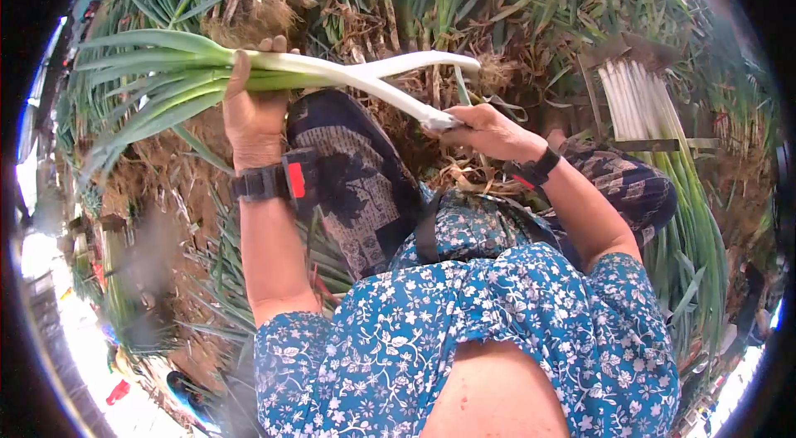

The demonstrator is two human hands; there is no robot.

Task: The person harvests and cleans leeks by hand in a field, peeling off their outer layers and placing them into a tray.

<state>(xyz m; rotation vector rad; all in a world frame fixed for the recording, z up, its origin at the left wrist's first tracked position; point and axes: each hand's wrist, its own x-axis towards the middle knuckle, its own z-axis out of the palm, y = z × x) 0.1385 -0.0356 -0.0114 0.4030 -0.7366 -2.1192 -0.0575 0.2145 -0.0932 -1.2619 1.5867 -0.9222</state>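
Two green onions with long white stalks (332, 72) and spread green leaves (166, 77) lie across my left hand (255, 111), whose thumb and fingers wrap round them where white turns to green. My right hand (493, 131) pinches the root end of the lower stalk. The upper stalk crosses it and ends free, just above my right hand. Some of my right fingers are hidden beneath the hand.
Cleaned white stalks (637, 98) lie in a bundle at the right, in a frame (647, 145), their green leaves trailing down. Unpeeled onions with roots (253, 19) cover the ground ahead. Dry peelings (473, 177) lie between my knees. More leaves (224, 272) are at the left.
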